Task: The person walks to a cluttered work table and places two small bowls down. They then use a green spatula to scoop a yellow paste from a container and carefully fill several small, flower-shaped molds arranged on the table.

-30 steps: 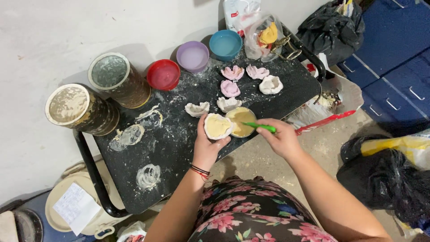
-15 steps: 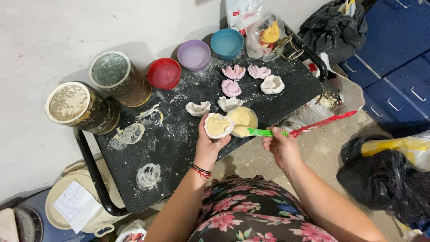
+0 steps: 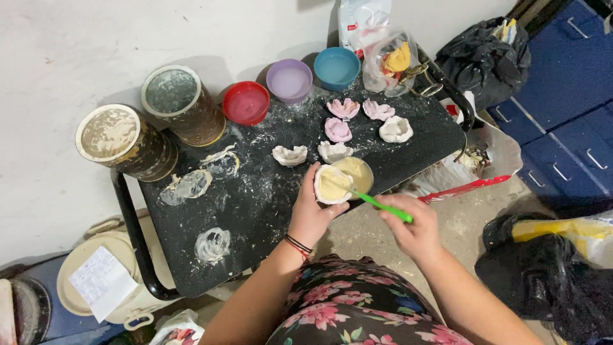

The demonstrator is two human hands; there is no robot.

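The flower-shaped mould (image 3: 331, 184) sits cupped in the left hand (image 3: 311, 214), its fingers curled around the underside and holding it just over the near edge of the worktop (image 3: 255, 211). The mould is already full of pale yellow cream, level with its rim. Touching the mould on the side away from the thumb stands a small bowl (image 3: 357, 174) of the same yellow mix, still well filled.

The right hand (image 3: 412, 230) pinches the handle of a green brush (image 3: 382, 207), fingers closed tight on it, and the brush tip rests in the cream at the seam between mould and bowl. By the look of it, this piece is near the end of its coating or filling.

Beyond the fingertips, further onto the worktop, lie seven finished flower shells: two white ones (image 3: 290, 154) just past the mould, three pink ones (image 3: 338, 129) and another white one beyond those. They seem done and set out to rest; none is yellow, so the one in hand is the only yellow piece so far.

Further out stand a red cup (image 3: 246, 103), a purple cup (image 3: 289, 80) and a blue cup (image 3: 336, 67), and off past the left wrist two large dusty tins (image 3: 121, 142). White smears and powder mark the dark worktop.
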